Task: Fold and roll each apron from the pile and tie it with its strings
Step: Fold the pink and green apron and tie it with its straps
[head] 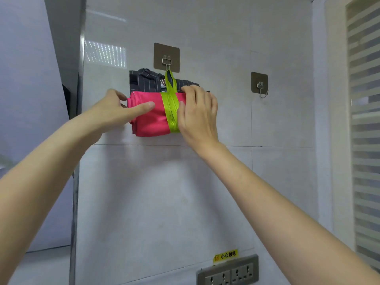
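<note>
A rolled pink apron [150,118] hangs against the tiled wall, bound by a lime-green strap [171,108] whose loop goes up over a metal wall hook [167,61]. Behind it hangs a dark pinstriped apron bundle [145,79], mostly covered. My left hand [117,109] holds the left end of the pink roll, thumb lying across its front and fingers behind its edge. My right hand [197,110] lies on the right end of the roll, fingers over its top, thumb touching the green strap.
A second adhesive hook [260,85] hangs bare on the wall to the right. A double power socket [228,273] with a yellow warning label sits low on the wall. A metal corner strip [77,140] runs down the left; a striped blind [366,120] is at far right.
</note>
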A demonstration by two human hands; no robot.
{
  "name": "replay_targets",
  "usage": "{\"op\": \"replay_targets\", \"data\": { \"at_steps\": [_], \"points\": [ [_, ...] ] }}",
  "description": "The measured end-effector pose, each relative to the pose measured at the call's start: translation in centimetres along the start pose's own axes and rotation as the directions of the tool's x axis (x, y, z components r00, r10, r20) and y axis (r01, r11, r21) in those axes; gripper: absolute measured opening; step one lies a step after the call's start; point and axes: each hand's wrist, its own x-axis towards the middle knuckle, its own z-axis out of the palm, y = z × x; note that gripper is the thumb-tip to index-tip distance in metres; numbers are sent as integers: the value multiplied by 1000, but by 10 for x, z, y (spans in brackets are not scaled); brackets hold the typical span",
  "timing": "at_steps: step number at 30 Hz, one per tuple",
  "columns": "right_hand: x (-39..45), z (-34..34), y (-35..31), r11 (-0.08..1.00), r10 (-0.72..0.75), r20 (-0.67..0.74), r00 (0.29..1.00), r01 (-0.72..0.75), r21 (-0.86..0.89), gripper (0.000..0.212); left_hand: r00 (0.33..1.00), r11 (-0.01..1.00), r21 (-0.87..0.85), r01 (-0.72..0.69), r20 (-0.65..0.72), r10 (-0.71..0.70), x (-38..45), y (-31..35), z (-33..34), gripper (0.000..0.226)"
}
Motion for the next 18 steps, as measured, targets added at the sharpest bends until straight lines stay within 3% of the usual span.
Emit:
{"op": "replay_targets", "data": {
  "at_steps": [1,3,5,7,10,13,16,18],
  "points": [
    [-1,-3,0,1000,7,4,1000,-7,2,45,998,1000,7,-9,-64,10,-1,-1,0,83],
    [-3,-6,2,1000,15,8,1000,-15,9,44,962,992,50,-114,-246,123,-3,-1,1,70],
    [-7,-11,4,1000,11,3,1000,-11,15,48,874,950,130,-283,-374,311,-10,3,8,45],
    [-12,-18,7,1000,7,-6,1000,-7,2,50,779,879,195,-435,-409,476,-18,13,22,28],
    [-32,-38,20,999,33,-23,999,-33,-37,48,720,785,204,-585,-314,619,-36,28,61,27],
    [-73,-81,45,985,136,32,990,-131,-113,48,717,729,47,-683,-149,681,-69,35,125,26],
    [-134,-143,75,930,301,167,939,-250,-269,45,763,756,-154,-636,22,646,-116,31,193,22],
    [-185,-191,96,847,468,296,833,-328,-418,38,771,784,-275,-557,180,611,-158,30,237,18]
  ]
}}
